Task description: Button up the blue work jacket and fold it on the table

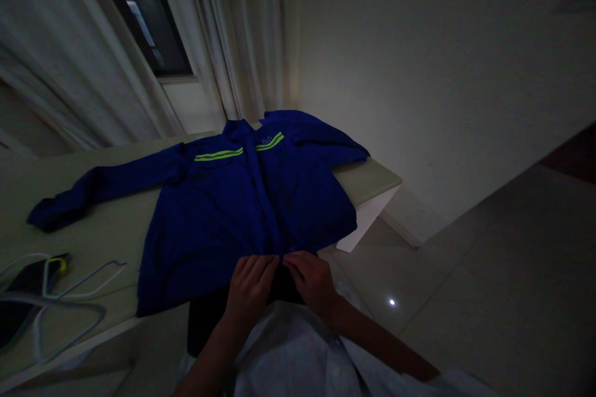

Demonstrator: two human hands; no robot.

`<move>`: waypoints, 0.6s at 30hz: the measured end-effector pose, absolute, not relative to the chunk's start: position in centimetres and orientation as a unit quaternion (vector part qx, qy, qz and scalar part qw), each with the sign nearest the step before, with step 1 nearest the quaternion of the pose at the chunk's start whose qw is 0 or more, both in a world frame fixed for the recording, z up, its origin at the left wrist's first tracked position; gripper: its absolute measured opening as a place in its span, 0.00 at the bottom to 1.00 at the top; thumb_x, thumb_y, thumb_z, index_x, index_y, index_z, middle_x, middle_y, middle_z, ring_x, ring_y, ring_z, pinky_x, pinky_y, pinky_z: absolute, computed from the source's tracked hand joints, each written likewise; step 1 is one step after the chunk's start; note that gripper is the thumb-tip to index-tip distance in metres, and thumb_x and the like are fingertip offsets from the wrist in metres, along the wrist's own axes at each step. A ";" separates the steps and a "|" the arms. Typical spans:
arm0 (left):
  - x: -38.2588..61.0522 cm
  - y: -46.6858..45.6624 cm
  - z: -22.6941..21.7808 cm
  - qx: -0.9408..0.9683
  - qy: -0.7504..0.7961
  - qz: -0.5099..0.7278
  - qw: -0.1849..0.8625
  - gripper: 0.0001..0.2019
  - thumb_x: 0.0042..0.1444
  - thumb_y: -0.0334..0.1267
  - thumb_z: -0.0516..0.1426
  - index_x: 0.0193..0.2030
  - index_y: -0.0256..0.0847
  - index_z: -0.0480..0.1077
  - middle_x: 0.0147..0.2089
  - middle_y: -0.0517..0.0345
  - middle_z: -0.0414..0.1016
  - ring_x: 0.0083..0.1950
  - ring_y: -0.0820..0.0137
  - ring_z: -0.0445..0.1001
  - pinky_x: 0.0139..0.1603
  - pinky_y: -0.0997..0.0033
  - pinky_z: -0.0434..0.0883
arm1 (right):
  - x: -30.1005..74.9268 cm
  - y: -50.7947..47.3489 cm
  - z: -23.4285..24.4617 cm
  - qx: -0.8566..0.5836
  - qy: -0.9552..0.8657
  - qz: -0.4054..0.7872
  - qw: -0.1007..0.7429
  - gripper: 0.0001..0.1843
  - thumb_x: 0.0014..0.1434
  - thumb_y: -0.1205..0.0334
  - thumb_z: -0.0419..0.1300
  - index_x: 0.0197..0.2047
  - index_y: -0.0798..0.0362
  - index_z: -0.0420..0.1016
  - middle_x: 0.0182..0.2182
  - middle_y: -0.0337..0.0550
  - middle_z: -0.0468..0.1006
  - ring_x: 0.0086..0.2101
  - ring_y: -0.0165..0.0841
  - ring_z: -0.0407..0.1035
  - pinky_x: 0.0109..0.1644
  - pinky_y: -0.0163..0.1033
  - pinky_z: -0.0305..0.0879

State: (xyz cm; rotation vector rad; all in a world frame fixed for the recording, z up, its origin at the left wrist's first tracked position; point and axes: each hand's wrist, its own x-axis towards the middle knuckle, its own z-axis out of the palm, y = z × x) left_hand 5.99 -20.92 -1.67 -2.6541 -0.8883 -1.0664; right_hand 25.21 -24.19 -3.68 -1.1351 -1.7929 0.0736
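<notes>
Dim table [384,178], one blue jacket [223,208] across its near edge

Left hand [251,282] and right hand [314,282] pinch its hem [202,286] at the middle, fingertips [272,260] nearly touching. It is already spread, front up, unfolded; whether fastened, the dimness hides. Two sleeves [125,177]: one towards the right corner, one leftward. One cable tangle [69,304] lies by the near edge, left.
</notes>
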 end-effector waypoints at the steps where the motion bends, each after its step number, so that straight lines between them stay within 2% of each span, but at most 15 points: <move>1: 5.9 -21.0 -1.7 -0.882 -0.296 -0.360 0.068 0.13 0.72 0.28 0.51 0.55 0.35 0.75 0.47 0.48 0.83 0.45 0.62 0.78 0.49 0.59 0.68 | 25.1 -24.2 -3.7 -0.469 -0.741 0.026 0.480 0.10 0.73 0.66 0.57 0.49 0.51 0.81 0.40 0.46 0.85 0.39 0.36 0.80 0.47 0.42 0.78; 8: 5.5 -21.1 -1.9 -0.871 -0.281 -0.396 0.069 0.12 0.72 0.28 0.52 0.55 0.34 0.75 0.45 0.48 0.84 0.43 0.65 0.80 0.48 0.62 0.68 | 24.6 -23.7 -3.4 -0.518 -0.700 0.126 0.476 0.08 0.73 0.62 0.58 0.46 0.50 0.80 0.39 0.44 0.84 0.38 0.35 0.79 0.47 0.40 0.74; 14: 5.1 -21.8 -1.6 -0.864 -0.260 -0.422 0.086 0.12 0.70 0.24 0.54 0.53 0.35 0.75 0.44 0.50 0.85 0.43 0.67 0.81 0.47 0.64 0.68 | 24.7 -23.0 -1.1 -0.528 -0.693 0.241 0.427 0.05 0.70 0.66 0.62 0.42 0.49 0.80 0.38 0.40 0.83 0.40 0.34 0.79 0.48 0.38 0.72; 18: 4.6 -22.1 -1.4 -0.881 -0.233 -0.395 0.113 0.12 0.70 0.24 0.53 0.53 0.34 0.76 0.44 0.49 0.85 0.41 0.66 0.81 0.46 0.62 0.67 | 24.9 -23.0 -0.6 -0.526 -0.697 0.262 0.411 0.04 0.69 0.67 0.64 0.42 0.50 0.80 0.38 0.40 0.83 0.40 0.33 0.78 0.48 0.38 0.70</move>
